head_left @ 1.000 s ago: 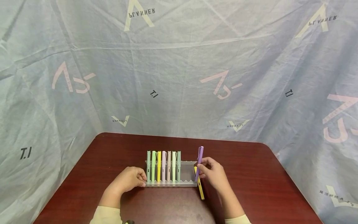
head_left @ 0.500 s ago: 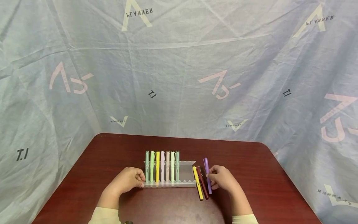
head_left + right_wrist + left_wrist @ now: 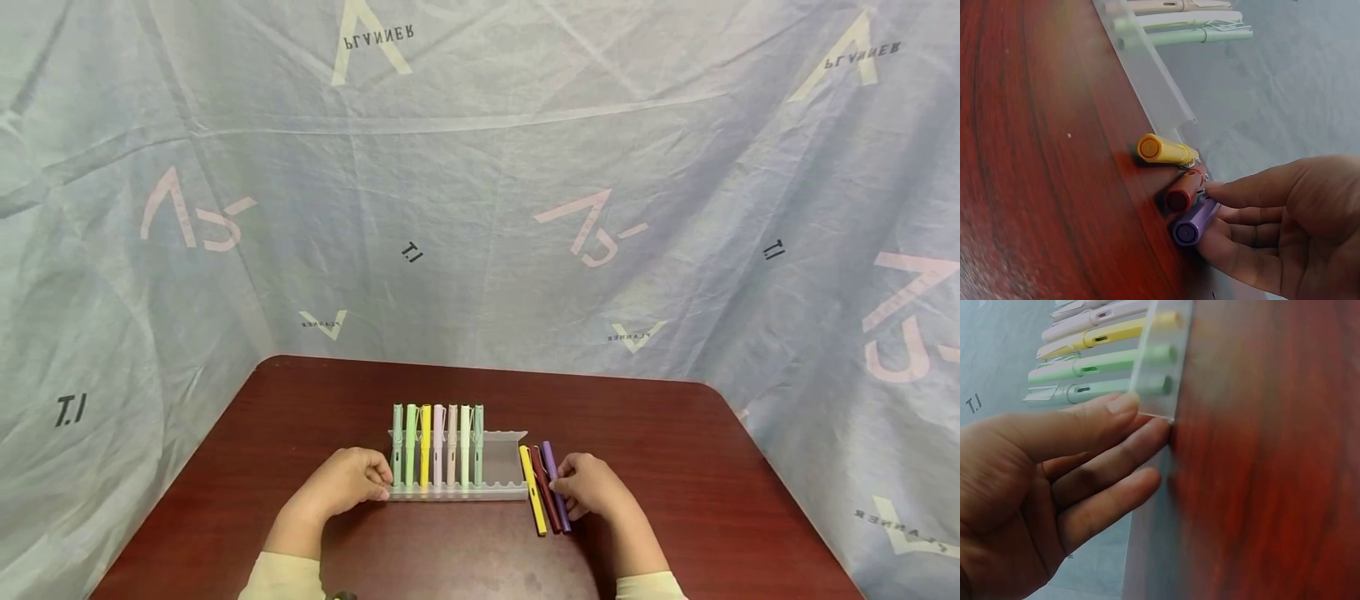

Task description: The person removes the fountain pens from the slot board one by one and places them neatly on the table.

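Observation:
My left hand (image 3: pixel 341 482) pinches the left front corner of a clear plastic pen rack (image 3: pixel 498 495). In the left wrist view the thumb lies on that corner, with the other fingers beside and below it. Pastel capped pens (image 3: pixel 438 446) stand side by side in the rack's left and middle notches. Right of the rack, my right hand (image 3: pixel 596 483) holds a purple pen (image 3: pixel 551 463) between thumb and fingers, low over the table. Beside it lie a dark red pen (image 3: pixel 546 492) and a yellow pen (image 3: pixel 533 492), slanted and close together, as the right wrist view also shows.
The dark red wooden table (image 3: pixel 337 396) has rounded back corners. Grey printed cloth (image 3: pixel 465 208) hangs behind it and along both sides. A small dark object (image 3: pixel 345 596) shows at the bottom edge, near the left sleeve.
The purple pen, upright near the rack's right end a second ago, has gone right and down, then left against the dark red pen. The left hand stays at the rack corner.

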`<state>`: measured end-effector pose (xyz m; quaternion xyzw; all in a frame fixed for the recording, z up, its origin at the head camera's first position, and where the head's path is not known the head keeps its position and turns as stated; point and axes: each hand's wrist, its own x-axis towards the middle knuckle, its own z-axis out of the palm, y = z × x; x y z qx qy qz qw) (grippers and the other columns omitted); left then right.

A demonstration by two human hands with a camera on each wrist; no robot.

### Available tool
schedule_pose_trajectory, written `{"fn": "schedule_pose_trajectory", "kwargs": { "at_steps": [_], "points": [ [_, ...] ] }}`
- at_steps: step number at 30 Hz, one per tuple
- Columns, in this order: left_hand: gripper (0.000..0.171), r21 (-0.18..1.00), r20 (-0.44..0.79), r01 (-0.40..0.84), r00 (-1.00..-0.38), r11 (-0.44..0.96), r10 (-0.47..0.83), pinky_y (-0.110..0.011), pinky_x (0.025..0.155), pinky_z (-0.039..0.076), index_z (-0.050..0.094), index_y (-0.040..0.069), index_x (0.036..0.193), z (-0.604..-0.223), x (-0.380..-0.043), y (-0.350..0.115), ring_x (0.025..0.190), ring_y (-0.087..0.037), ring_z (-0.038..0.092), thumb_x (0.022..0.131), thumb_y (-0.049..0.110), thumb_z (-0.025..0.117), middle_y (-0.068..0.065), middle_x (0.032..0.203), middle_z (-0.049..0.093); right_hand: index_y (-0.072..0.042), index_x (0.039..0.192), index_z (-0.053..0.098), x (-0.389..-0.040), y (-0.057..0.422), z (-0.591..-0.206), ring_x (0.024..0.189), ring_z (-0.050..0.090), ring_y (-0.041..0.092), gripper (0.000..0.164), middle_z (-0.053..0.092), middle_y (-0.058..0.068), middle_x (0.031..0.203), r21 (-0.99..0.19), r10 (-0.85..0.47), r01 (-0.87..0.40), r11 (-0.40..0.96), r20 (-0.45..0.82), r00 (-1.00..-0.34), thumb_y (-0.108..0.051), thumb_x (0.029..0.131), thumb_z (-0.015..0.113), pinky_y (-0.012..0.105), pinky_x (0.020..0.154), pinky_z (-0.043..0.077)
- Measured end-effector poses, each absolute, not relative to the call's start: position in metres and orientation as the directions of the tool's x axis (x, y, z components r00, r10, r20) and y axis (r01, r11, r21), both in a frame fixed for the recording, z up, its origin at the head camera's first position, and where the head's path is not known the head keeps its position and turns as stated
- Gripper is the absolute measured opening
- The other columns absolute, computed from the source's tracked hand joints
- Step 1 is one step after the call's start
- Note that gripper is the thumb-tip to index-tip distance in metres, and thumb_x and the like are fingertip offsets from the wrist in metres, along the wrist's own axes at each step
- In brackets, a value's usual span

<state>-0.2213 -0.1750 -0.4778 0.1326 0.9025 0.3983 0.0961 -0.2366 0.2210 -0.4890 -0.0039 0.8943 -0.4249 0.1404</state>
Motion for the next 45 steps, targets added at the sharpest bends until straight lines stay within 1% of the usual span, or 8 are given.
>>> {"fn": "schedule_pose_trajectory", "kwargs": {
  "at_steps": [9, 15, 23, 27, 32, 41, 43, 45],
  "points": [
    [0.013, 0.698, -0.007, 0.255, -0.932, 0.670, 0.362, -0.027, 0.064, 0.049, 0.069, 0.015, 0.086, -0.481, -0.217, -0.175, 0.075, -0.009, 0.064, 0.080, 0.009, 0.080, 0.007, 0.080, 0.071, 0.000, 0.091, 0.056, -0.238, 0.219, -0.491, 0.056, 0.062, 0.022, 0.017, 0.060, 0.014, 0.072, -0.749, -0.106, 0.122, 0.652, -0.250, -0.963, -0.007, 0.087, 0.072, 0.036, 0.049, 0.055],
    [0.013, 0.684, 0.019, 0.267, -0.937, 0.679, 0.349, -0.027, 0.069, 0.051, 0.070, 0.017, 0.091, -0.487, -0.214, -0.175, 0.080, -0.009, 0.065, 0.081, 0.014, 0.079, 0.008, 0.084, 0.072, 0.000, 0.091, 0.058, -0.236, 0.220, -0.488, 0.054, 0.063, 0.021, 0.018, 0.061, 0.014, 0.070, -0.742, -0.119, 0.115, 0.660, -0.254, -0.960, -0.010, 0.089, 0.072, 0.037, 0.049, 0.055],
    [0.016, 0.652, 0.036, 0.210, -0.969, 0.729, 0.246, -0.035, 0.076, 0.054, 0.069, 0.022, 0.094, -0.493, -0.204, -0.167, 0.088, -0.012, 0.068, 0.082, 0.019, 0.079, 0.008, 0.091, 0.073, 0.000, 0.090, 0.059, -0.234, 0.218, -0.484, 0.051, 0.064, 0.022, 0.024, 0.062, 0.013, 0.068, -0.738, -0.139, 0.090, 0.669, -0.243, -0.960, -0.019, 0.090, 0.072, 0.037, 0.048, 0.055],
    [0.016, 0.639, 0.082, 0.212, -0.975, 0.740, 0.208, -0.035, 0.078, 0.055, 0.070, 0.024, 0.094, -0.500, -0.200, -0.163, 0.092, -0.015, 0.071, 0.083, 0.017, 0.078, 0.007, 0.095, 0.074, -0.001, 0.090, 0.059, -0.234, 0.220, -0.483, 0.050, 0.063, 0.022, 0.025, 0.062, 0.013, 0.068, -0.730, -0.151, 0.073, 0.679, -0.236, -0.960, -0.023, 0.091, 0.071, 0.037, 0.048, 0.055],
    [0.017, 0.685, 0.149, 0.216, -0.976, 0.696, 0.157, -0.029, 0.076, 0.056, 0.070, 0.022, 0.093, -0.509, -0.198, -0.162, 0.089, -0.013, 0.071, 0.081, 0.013, 0.079, 0.008, 0.092, 0.074, -0.001, 0.093, 0.060, -0.232, 0.224, -0.484, 0.051, 0.063, 0.021, 0.029, 0.062, 0.013, 0.069, -0.726, -0.168, 0.052, 0.686, -0.228, -0.959, -0.028, 0.092, 0.070, 0.036, 0.048, 0.055],
    [0.019, 0.810, 0.121, 0.162, -0.987, 0.563, 0.108, -0.024, 0.076, 0.055, 0.073, 0.016, 0.099, -0.519, -0.196, -0.163, 0.092, -0.015, 0.072, 0.081, 0.015, 0.080, 0.002, 0.096, 0.075, 0.000, 0.101, 0.061, -0.228, 0.232, -0.484, 0.057, 0.062, 0.022, 0.035, 0.060, 0.012, 0.077, -0.736, -0.152, 0.065, 0.674, -0.225, -0.963, -0.033, 0.092, 0.068, 0.037, 0.052, 0.055],
    [0.019, 0.816, 0.112, 0.145, -0.989, 0.559, 0.093, -0.023, 0.075, 0.055, 0.073, 0.016, 0.098, -0.518, -0.196, -0.165, 0.092, -0.015, 0.072, 0.080, 0.016, 0.081, 0.002, 0.096, 0.076, -0.001, 0.104, 0.062, -0.230, 0.233, -0.482, 0.060, 0.062, 0.021, 0.034, 0.061, 0.011, 0.078, -0.721, -0.142, 0.042, 0.692, -0.192, -0.971, -0.033, 0.093, 0.067, 0.037, 0.054, 0.054],
    [0.019, 0.819, 0.100, 0.129, -0.992, 0.559, 0.082, -0.023, 0.075, 0.055, 0.074, 0.017, 0.097, -0.517, -0.196, -0.167, 0.092, -0.014, 0.072, 0.080, 0.017, 0.081, 0.003, 0.095, 0.075, -0.005, 0.108, 0.064, -0.234, 0.233, -0.479, 0.071, 0.064, 0.020, 0.033, 0.065, 0.008, 0.086, -0.687, -0.115, -0.011, 0.727, -0.106, -0.988, -0.035, 0.094, 0.067, 0.038, 0.062, 0.054]
  ]
}}
